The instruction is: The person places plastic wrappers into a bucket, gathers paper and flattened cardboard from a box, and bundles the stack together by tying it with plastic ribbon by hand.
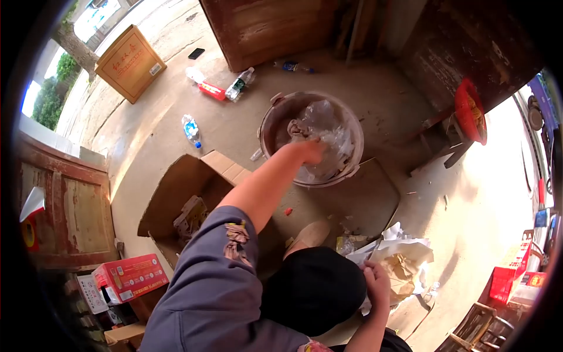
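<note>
My left hand [309,151] reaches over the round plastic tub [271,126], among crumpled clear plastic bags [334,138]. Its fingers are blurred and partly lost against the plastic, so I cannot tell whether it grips any of it. Beside my dark-clad knee, my right hand [377,286] is closed on the edge of a crumpled white paper bag [419,249]. Brown crumpled paper [400,274] shows inside that bag. An open cardboard box [167,190] with flat scraps in it stands left of the tub.
Plastic bottles [191,130] lie on the floor left of and behind the tub. A large carton [130,63] stands at the upper left. To the right, a red basket [471,111] rests on a wooden stool [451,141]. A red box [134,277] sits lower left.
</note>
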`<state>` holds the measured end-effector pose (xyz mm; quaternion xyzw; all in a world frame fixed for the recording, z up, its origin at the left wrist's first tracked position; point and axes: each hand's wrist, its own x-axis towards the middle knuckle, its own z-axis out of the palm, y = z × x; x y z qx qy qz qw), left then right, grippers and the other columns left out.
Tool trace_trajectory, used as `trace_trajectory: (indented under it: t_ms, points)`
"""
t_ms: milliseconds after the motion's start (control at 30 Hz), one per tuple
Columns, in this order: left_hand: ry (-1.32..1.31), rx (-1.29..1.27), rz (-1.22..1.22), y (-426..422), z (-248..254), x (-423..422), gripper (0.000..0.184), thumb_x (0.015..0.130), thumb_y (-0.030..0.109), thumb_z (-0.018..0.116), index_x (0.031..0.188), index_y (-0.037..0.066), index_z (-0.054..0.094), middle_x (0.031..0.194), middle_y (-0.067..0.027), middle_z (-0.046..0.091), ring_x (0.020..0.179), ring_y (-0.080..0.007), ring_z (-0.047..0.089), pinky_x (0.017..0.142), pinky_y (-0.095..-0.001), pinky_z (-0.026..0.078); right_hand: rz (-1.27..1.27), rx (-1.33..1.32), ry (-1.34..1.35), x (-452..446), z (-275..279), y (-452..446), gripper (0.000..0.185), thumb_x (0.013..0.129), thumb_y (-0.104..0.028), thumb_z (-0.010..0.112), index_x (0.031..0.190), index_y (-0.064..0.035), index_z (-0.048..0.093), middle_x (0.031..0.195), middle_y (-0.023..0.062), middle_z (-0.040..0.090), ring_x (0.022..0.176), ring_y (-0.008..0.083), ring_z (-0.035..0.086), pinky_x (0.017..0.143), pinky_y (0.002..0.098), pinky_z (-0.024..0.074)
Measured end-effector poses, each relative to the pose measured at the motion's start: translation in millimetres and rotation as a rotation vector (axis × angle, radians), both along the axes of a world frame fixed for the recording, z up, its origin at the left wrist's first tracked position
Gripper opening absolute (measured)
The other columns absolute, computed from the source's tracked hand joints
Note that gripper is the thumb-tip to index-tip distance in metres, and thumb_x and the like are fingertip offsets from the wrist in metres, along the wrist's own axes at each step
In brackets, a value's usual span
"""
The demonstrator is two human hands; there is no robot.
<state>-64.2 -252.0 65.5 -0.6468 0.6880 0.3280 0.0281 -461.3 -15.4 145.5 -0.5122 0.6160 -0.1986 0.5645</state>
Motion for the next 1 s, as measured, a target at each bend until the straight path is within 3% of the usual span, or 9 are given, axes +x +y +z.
trace_trajectory:
  t_ms: [33, 233, 467, 700, 733, 800, 867, 933, 1000]
  points:
    - [-0.098, 0.106, -0.132, -17.6, -20.2, -4.5, 0.063, 0.088, 0.034, 0.054, 0.146, 0.015, 0.037, 0.15, -0.0192, 0.034, 0.127, -0.0348, 0.048, 0.103, -0.0447, 0.04, 0.017, 0.03, 0.03, 2.2, -0.1, 1.1, 0.023, 0.095, -0.01, 0.055, 0.113, 0.0035, 0.059, 0.097, 0.0102, 0.069, 0.087, 0.0165, 0.067, 0.08, 0.0276, 0.0522]
    - [-0.126, 0.285, -0.136, -71.3, -91.6, -24.2, 0.07, 0.083, 0.038, 0.059, 0.145, 0.015, 0.037, 0.147, -0.0192, 0.038, 0.125, -0.0351, 0.05, 0.102, -0.0452, 0.041, 0.051, 0.141, 0.054, -8.7, -45.4, -6.5, 0.023, 0.094, -0.011, 0.056, 0.114, 0.0014, 0.06, 0.097, 0.0088, 0.069, 0.089, 0.0154, 0.066, 0.081, 0.028, 0.0513]
    - [-0.178, 0.299, -0.09, -68.9, -95.3, -39.2, 0.079, 0.075, 0.043, 0.067, 0.143, 0.015, 0.037, 0.142, -0.0192, 0.044, 0.122, -0.0354, 0.053, 0.101, -0.0458, 0.042, -0.016, 0.059, 0.036, -11.8, -54.7, -29.4, 0.025, 0.092, -0.014, 0.059, 0.113, -0.0009, 0.062, 0.097, 0.0126, 0.07, 0.09, 0.0194, 0.068, 0.08, 0.0301, 0.0515]
    - [-0.097, 0.11, -0.02, -18.4, -7.2, -8.8, 0.089, 0.067, 0.048, 0.075, 0.141, 0.015, 0.037, 0.138, -0.0191, 0.049, 0.119, -0.0357, 0.055, 0.1, -0.0465, 0.044, 0.002, -0.038, 0.158, -36.4, -11.2, -14.0, 0.026, 0.092, -0.016, 0.058, 0.111, 0.0007, 0.063, 0.092, 0.0103, 0.069, 0.086, 0.0167, 0.066, 0.08, 0.0294, 0.051]
    - [-0.058, 0.096, -0.026, -8.6, 14.1, 4.3, 0.087, 0.07, 0.047, 0.074, 0.141, 0.016, 0.036, 0.136, -0.0192, 0.051, 0.118, -0.037, 0.055, 0.099, -0.047, 0.044, 0.005, -0.063, 0.175, -42.4, -10.2, -7.9, 0.025, 0.092, -0.015, 0.057, 0.111, 0.0012, 0.062, 0.093, 0.01, 0.069, 0.087, 0.0165, 0.066, 0.08, 0.0292, 0.0508]
    - [-0.01, -0.242, -0.006, 41.6, 73.6, 35.5, 0.071, 0.079, 0.038, 0.071, 0.138, 0.015, 0.041, 0.134, -0.0185, 0.053, 0.116, -0.0327, 0.057, 0.096, -0.043, 0.046, -0.042, -0.05, 0.076, -39.6, 15.1, -1.1, 0.025, 0.095, -0.013, 0.055, 0.113, 0.0029, 0.06, 0.097, 0.0108, 0.068, 0.088, 0.0167, 0.065, 0.082, 0.0292, 0.0503]
    - [0.385, -0.46, 0.254, 113.6, 142.1, 66.9, 0.052, 0.088, 0.03, 0.066, 0.133, 0.011, 0.047, 0.129, -0.0143, 0.057, 0.109, -0.0256, 0.06, 0.093, -0.0357, 0.048, -0.043, -0.076, 0.078, -32.5, 42.3, 9.1, 0.026, 0.097, -0.013, 0.054, 0.116, 0.0043, 0.058, 0.099, 0.0115, 0.068, 0.089, 0.0171, 0.065, 0.083, 0.0285, 0.0499]
    - [0.729, -0.51, 0.582, 186.9, 149.4, 111.1, 0.047, 0.089, 0.032, 0.066, 0.126, 0.006, 0.053, 0.119, -0.0125, 0.06, 0.107, -0.0204, 0.06, 0.09, -0.0335, 0.049, 0.018, -0.13, 0.155, -32.1, 62.0, 22.3, 0.025, 0.096, -0.012, 0.054, 0.115, 0.0039, 0.058, 0.096, 0.01, 0.067, 0.088, 0.0149, 0.064, 0.08, 0.0261, 0.0494]
    - [0.613, -0.486, 0.84, 276.6, 136.7, 150.2, 0.05, 0.091, 0.031, 0.066, 0.13, 0.003, 0.05, 0.116, -0.0073, 0.061, 0.099, -0.0171, 0.059, 0.09, -0.0296, 0.048, 0.016, -0.171, 0.282, -35.3, 72.0, 40.5, 0.022, 0.096, -0.011, 0.053, 0.112, 0.0015, 0.061, 0.091, 0.0067, 0.064, 0.08, 0.0126, 0.06, 0.075, 0.0251, 0.0477]
